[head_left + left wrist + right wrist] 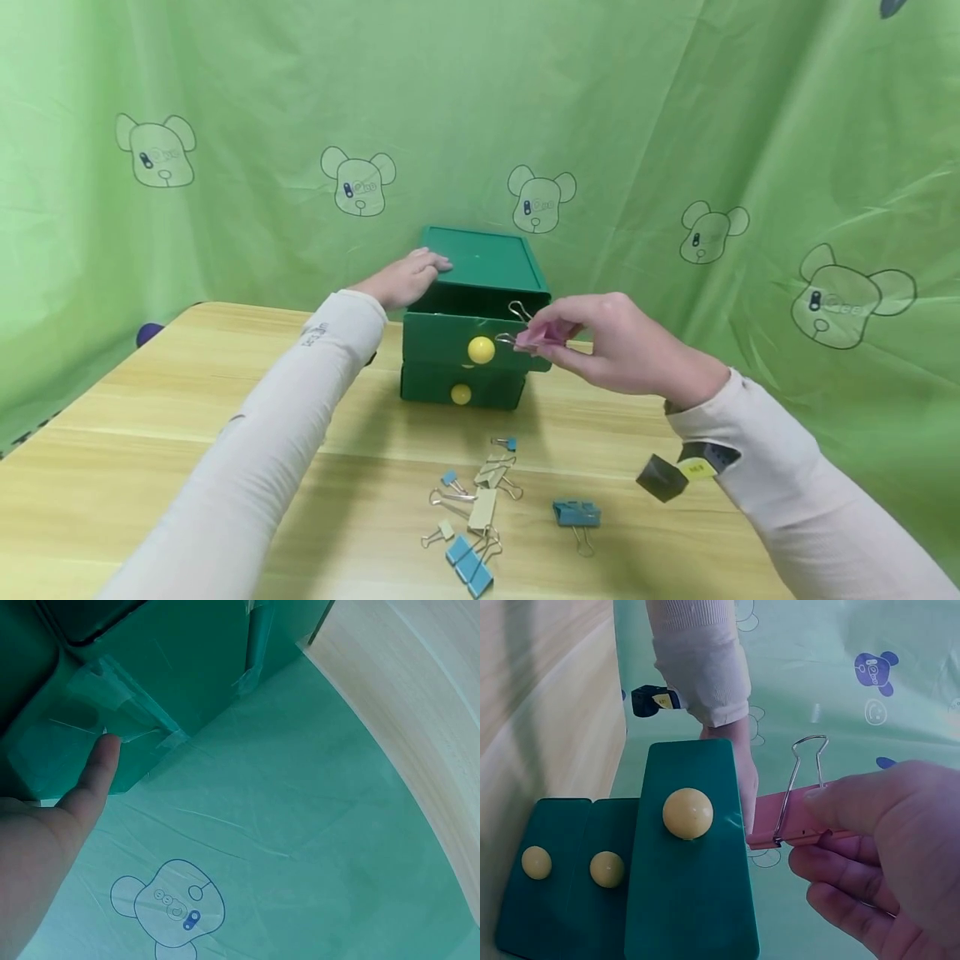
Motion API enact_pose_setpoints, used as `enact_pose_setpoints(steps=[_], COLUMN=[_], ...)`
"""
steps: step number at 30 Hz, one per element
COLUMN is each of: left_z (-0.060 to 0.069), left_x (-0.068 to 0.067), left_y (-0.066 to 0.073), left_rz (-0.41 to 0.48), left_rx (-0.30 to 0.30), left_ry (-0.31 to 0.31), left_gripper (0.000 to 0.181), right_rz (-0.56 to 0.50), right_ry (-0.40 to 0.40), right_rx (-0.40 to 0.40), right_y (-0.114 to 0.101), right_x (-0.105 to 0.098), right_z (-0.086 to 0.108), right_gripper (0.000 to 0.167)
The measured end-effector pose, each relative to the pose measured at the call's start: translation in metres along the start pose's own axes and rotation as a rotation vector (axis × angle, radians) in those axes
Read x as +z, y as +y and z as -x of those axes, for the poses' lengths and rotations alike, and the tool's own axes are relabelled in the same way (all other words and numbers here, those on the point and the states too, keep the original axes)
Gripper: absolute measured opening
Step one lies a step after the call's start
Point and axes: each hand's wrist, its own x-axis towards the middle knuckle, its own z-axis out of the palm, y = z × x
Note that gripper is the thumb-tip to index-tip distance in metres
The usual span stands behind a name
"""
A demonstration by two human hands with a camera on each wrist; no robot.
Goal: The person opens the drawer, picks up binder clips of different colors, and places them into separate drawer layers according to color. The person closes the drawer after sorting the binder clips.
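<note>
Closest in on my head feed, toward the near edge of the tabletop (112, 467), a blue clip (472, 567) lies at a slant, a small cream clip (446, 530) just beside it. Off toward the right edge, a dark blue clip (577, 513) sits apart from the rest. A bit farther in come two larger cream clips, one (482, 510) nearer and one (492, 472) behind it, with one small blue clip (449, 477) to their left and another (511, 444) beyond.

Now up to my right hand (615, 346), and it's clamped on a pink clip (543, 332)! On the wrist feed, thumb above, fingers (836, 862) below, the clip's body pinched between them and jutting past their tips, one wire handle standing up. It's held right by the top edge of the pulled-out drawer (438, 340), toward the right corner; whether they touch, I can't tell.

Behind that, near the tabletop's far edge, the green cabinet (480, 254): my left hand (405, 279) rests at its top left edge, fingers laid over the top, thumb at the side wall. Farthest back hangs a green curtain (450, 100) with bear faces.
</note>
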Motion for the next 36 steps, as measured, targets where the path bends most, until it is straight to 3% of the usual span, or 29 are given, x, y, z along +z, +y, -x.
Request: enact_pose_setpoints(steps=[11,36], left_z=[0.001,0.001], left_x=[-0.002,-0.001], left_y=[-0.002,0.002], left_rz=[-0.016,-0.005], left_rx=[0.002,-0.006], left_ry=[0.005,0.008], left_gripper=[0.049,0.049], right_rz=[-0.001,0.052], right_ry=[0.011,-0.035], right_rx=[-0.002,0.129], right_y=[0.005,0.015], right_x=[-0.003,-0.012], right_z=[-0.016,-0.025], right_gripper=[0.019,0.020])
